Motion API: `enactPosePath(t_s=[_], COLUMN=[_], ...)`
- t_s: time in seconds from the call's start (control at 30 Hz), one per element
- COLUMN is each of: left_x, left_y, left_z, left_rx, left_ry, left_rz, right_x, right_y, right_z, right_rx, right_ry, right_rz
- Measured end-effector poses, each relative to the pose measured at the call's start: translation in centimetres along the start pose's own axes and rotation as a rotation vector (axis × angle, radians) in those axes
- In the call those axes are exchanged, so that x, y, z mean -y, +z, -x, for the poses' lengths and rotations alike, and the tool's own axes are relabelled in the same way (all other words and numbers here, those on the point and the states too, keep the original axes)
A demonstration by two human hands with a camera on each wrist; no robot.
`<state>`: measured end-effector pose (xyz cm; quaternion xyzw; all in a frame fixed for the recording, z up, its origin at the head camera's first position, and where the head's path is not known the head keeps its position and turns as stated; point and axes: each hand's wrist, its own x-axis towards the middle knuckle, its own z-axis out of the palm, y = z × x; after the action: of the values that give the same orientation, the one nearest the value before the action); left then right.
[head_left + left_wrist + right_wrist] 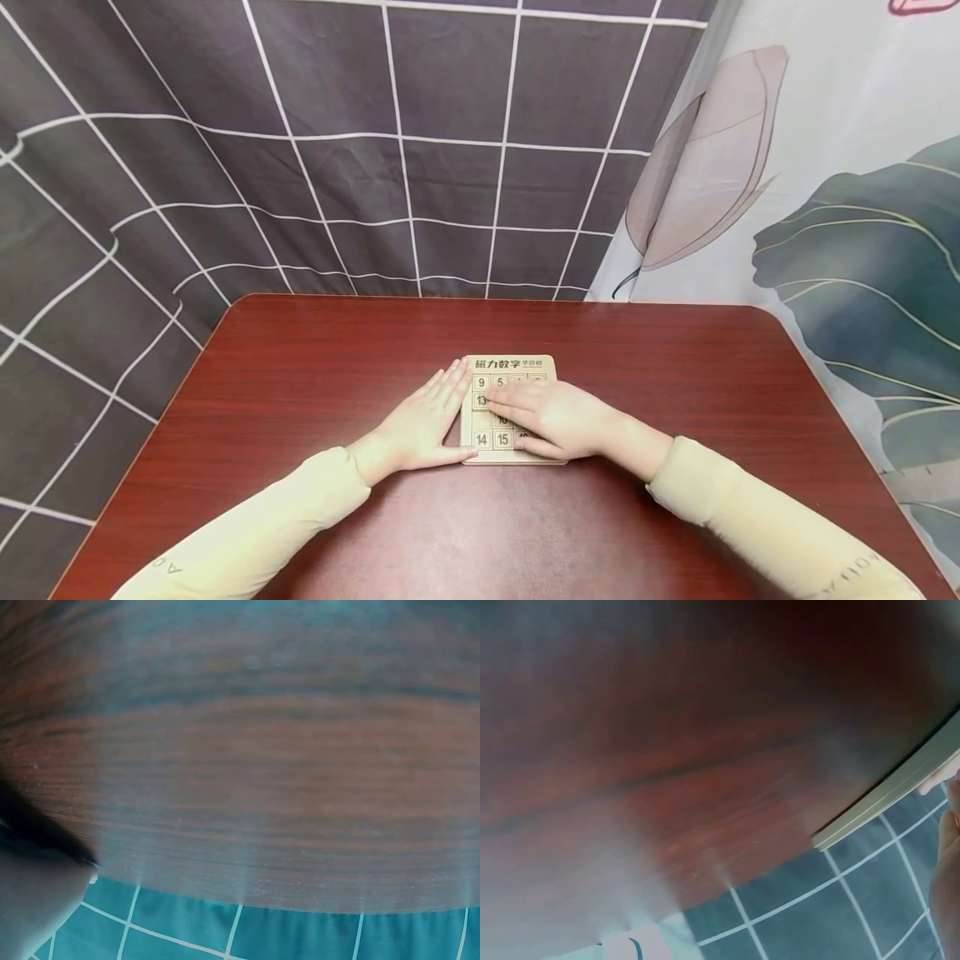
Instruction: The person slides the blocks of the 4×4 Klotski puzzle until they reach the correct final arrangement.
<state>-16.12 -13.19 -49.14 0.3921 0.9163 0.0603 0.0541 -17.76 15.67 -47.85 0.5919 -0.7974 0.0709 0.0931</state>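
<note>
A pale number sliding puzzle (510, 457) with dark printed characters along its top lies flat on the table. Its tiles 9, 5, 13, 14 and 15 can be read, and a gap shows at the left of the third row. Along the puzzle's left edge rests my left hand (423, 425), fingers straight and thumb tip at the lower left corner. My right hand (566, 417) lies over the right side, its straight fingers touching the tiles near 13 and covering several others. In the right wrist view, the puzzle's side edge (892, 791) shows beside part of a hand (949, 877).
The puzzle sits on a reddish-brown wooden table (337, 350) with rounded far corners. Behind it hangs a dark grey curtain (450, 183) with white grid lines. A white curtain with leaf prints (862, 250) hangs at the right.
</note>
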Motion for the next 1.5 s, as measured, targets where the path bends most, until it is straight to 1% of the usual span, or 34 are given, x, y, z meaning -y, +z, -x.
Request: enactPosePath(t_s=[0.1, 0.3, 0.47, 0.73, 0.83, 0.97, 1.1, 1.2, 1.37, 1.5], left_x=[0.0, 0.1, 0.2, 0.3, 0.4, 0.3, 0.2, 0.1, 0.2, 0.2], left_y=[0.1, 0.2, 0.2, 0.3, 0.4, 0.2, 0.1, 0.2, 0.4, 0.4], left_z=[0.0, -0.1, -0.2, -0.1, -0.1, -0.1, -0.1, -0.1, 0.0, 0.0], left_rx=[0.003, -0.007, -0.016, -0.008, -0.005, -0.001, 0.005, 0.005, -0.006, -0.006], left_ry=[-0.002, -0.001, 0.003, 0.003, 0.0, -0.005, -0.009, -0.007, -0.002, -0.007], left_rz=[0.011, 0.011, 0.009, 0.012, 0.003, 0.011, 0.02, 0.024, 0.019, 0.021], right_x=[-0.6, -1.0, -0.3, 1.2, 1.1, 0.2, -0.8, -1.5, -1.7, -1.2], right_y=[0.1, 0.3, 0.4, 0.5, 0.4, 0.2, 0.1, 0.4, 0.9, 0.8], right_z=[-0.2, -0.5, -0.6, 0.1, 0.1, -0.2, -0.8, -1.3, -1.8, -1.7], right_rx=[0.014, 0.028, 0.026, -0.004, -0.007, 0.0, 0.029, 0.059, 0.098, 0.075], right_ry=[0.015, 0.004, -0.024, -0.074, -0.055, 0.004, 0.075, 0.103, 0.114, 0.084], right_rz=[-0.001, 0.005, 0.014, -0.007, -0.014, -0.02, -0.034, -0.044, -0.042, -0.03])
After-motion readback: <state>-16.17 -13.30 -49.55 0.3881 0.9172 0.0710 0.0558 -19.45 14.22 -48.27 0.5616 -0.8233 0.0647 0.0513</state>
